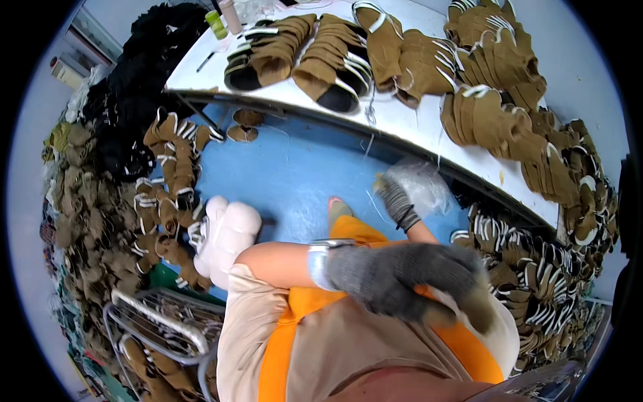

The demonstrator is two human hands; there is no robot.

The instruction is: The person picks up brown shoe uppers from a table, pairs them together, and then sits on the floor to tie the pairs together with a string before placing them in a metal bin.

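Smooth blue floor (pixel 288 177) backs the knit-gloved right hand (pixel 395 201) near crumpled translucent plastic (pixel 420 187)

Blue floor (pixel 301 167) below the hands (pixel 402 278), glare patch to their left. White-topped bench (pixel 186 78) beyond, extending right. Pale wall (pixel 579 80) far right. Tubular metal frame (pixel 159 323) left.

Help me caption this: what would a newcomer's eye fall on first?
Stacks of brown, white-striped pieces crowd the white table across the top. The gray-gloved left hand looms at lower centre, the right hand near a clear plastic bag. A pale cushion stands out against the blue floor, left of centre.
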